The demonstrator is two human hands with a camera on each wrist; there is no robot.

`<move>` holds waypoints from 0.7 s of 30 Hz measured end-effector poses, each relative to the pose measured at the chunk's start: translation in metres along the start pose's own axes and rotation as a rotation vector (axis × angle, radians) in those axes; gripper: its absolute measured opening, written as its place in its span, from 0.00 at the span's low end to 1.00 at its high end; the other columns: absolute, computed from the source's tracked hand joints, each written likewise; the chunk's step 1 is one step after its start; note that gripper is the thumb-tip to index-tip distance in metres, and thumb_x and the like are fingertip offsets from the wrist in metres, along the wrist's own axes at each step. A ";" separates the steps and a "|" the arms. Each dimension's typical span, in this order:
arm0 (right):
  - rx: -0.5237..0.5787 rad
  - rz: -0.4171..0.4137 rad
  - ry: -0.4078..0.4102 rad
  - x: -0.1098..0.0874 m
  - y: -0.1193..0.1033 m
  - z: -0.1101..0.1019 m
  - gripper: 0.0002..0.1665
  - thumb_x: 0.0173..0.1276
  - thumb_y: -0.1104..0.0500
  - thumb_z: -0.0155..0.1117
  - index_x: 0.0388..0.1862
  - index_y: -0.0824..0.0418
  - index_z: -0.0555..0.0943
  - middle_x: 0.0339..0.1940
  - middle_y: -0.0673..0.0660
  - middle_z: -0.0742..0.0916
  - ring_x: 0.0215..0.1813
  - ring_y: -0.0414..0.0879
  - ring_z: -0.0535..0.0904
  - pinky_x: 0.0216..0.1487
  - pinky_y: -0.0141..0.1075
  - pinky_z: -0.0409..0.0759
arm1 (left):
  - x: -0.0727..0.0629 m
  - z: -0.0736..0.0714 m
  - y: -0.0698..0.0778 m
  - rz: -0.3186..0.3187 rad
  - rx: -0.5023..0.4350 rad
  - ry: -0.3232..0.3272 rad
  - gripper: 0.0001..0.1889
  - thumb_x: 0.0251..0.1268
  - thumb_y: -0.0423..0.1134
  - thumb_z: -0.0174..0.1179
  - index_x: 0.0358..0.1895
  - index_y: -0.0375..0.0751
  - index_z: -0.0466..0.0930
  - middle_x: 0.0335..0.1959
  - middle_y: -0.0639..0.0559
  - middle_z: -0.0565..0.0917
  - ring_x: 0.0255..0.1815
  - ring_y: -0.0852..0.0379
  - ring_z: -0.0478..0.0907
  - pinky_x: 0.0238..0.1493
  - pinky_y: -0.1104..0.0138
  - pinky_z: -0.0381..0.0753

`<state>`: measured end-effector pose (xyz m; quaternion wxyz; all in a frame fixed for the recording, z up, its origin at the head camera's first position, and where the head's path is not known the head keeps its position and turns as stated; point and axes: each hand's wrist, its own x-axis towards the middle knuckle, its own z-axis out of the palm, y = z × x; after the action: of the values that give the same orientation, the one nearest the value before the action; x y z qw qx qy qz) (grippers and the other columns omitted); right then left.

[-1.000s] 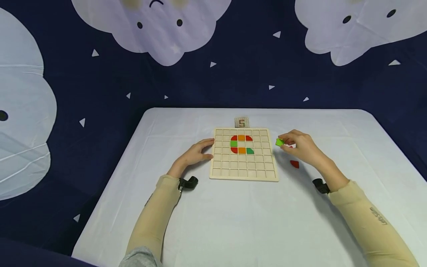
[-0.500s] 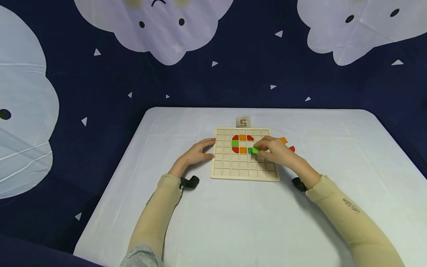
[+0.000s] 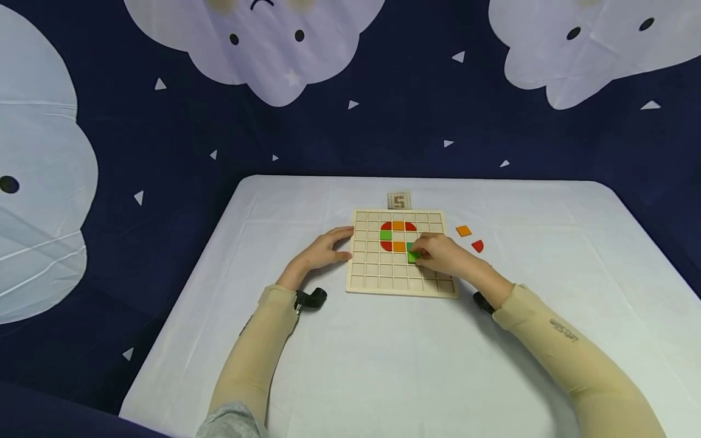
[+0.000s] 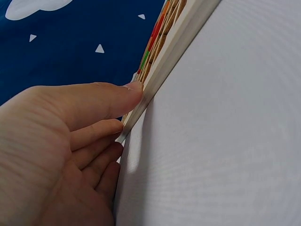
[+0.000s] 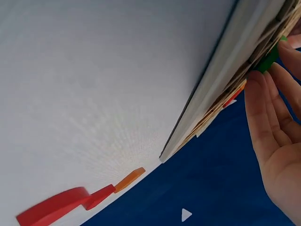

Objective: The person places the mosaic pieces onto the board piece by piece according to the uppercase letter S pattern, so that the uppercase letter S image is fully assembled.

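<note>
A pale wooden grid board (image 3: pixel 378 277) lies on the white table. On it, red, orange and green tiles (image 3: pixel 386 235) form a partial figure. My right hand (image 3: pixel 440 252) pinches a light green square tile (image 3: pixel 413 258) at the cell just below the dark green tile, whose right part the fingers hide. In the right wrist view the green tile (image 5: pixel 269 61) shows between thumb and fingers, against the board's surface. At the board's left edge rests my left hand (image 3: pixel 323 248), its fingers and thumb fairly straight, touching the rim (image 4: pixel 153 87).
Behind the board lies a small pattern card (image 3: pixel 399 201). Right of the board are a loose orange square (image 3: pixel 463 230) and a red quarter-round piece (image 3: pixel 477 246). A further red piece (image 5: pixel 54 207) shows in the right wrist view. A dark patterned cloth (image 3: pixel 383 140) hangs behind the table.
My right hand has carried the green tile leftward from beside the board, then slightly down to the cell below the dark green tile. My left hand has stayed at the board's edge.
</note>
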<state>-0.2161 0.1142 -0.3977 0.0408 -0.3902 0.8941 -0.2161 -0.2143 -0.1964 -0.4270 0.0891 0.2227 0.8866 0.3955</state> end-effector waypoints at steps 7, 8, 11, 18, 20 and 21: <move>-0.040 -0.012 -0.010 0.002 -0.002 0.002 0.13 0.56 0.67 0.71 0.42 0.67 0.83 0.34 0.55 0.81 0.31 0.44 0.72 0.32 0.35 0.75 | -0.001 0.000 0.001 -0.010 -0.016 -0.002 0.35 0.59 0.33 0.63 0.69 0.33 0.60 0.72 0.43 0.59 0.73 0.49 0.51 0.71 0.59 0.48; -0.043 -0.015 -0.010 0.001 -0.002 0.002 0.13 0.56 0.67 0.71 0.41 0.67 0.84 0.34 0.55 0.81 0.31 0.44 0.72 0.32 0.35 0.75 | -0.001 0.000 0.001 -0.012 -0.017 -0.002 0.35 0.59 0.34 0.63 0.69 0.33 0.61 0.72 0.43 0.59 0.73 0.49 0.51 0.71 0.59 0.48; -0.046 -0.021 -0.012 0.001 -0.003 0.003 0.13 0.55 0.66 0.72 0.41 0.66 0.84 0.36 0.56 0.81 0.32 0.43 0.73 0.33 0.35 0.77 | -0.001 0.000 0.000 -0.016 -0.017 -0.002 0.35 0.59 0.34 0.63 0.70 0.33 0.60 0.72 0.43 0.59 0.73 0.49 0.51 0.71 0.59 0.48; -0.022 0.001 0.005 -0.002 -0.002 -0.007 0.15 0.59 0.62 0.70 0.44 0.68 0.83 0.41 0.59 0.82 0.38 0.49 0.79 0.38 0.39 0.81 | -0.001 0.000 0.000 -0.014 -0.015 -0.002 0.35 0.59 0.34 0.63 0.70 0.33 0.60 0.72 0.43 0.59 0.73 0.49 0.51 0.71 0.59 0.49; -0.019 0.023 0.045 -0.005 0.002 -0.016 0.16 0.60 0.63 0.69 0.46 0.70 0.82 0.43 0.61 0.82 0.40 0.52 0.80 0.40 0.41 0.82 | -0.001 0.000 0.000 -0.013 -0.013 -0.004 0.35 0.59 0.34 0.63 0.70 0.33 0.60 0.72 0.43 0.59 0.73 0.49 0.51 0.71 0.59 0.49; -0.021 0.036 0.068 -0.007 0.004 -0.021 0.16 0.60 0.64 0.68 0.46 0.70 0.81 0.43 0.62 0.82 0.41 0.54 0.81 0.40 0.43 0.82 | -0.001 0.000 0.000 -0.011 -0.011 -0.005 0.35 0.59 0.34 0.63 0.70 0.33 0.60 0.72 0.43 0.59 0.73 0.49 0.51 0.71 0.59 0.49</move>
<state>-0.2192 0.1289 -0.3809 0.0102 -0.3672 0.9040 -0.2188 -0.2139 -0.1968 -0.4267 0.0946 0.2182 0.8855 0.3992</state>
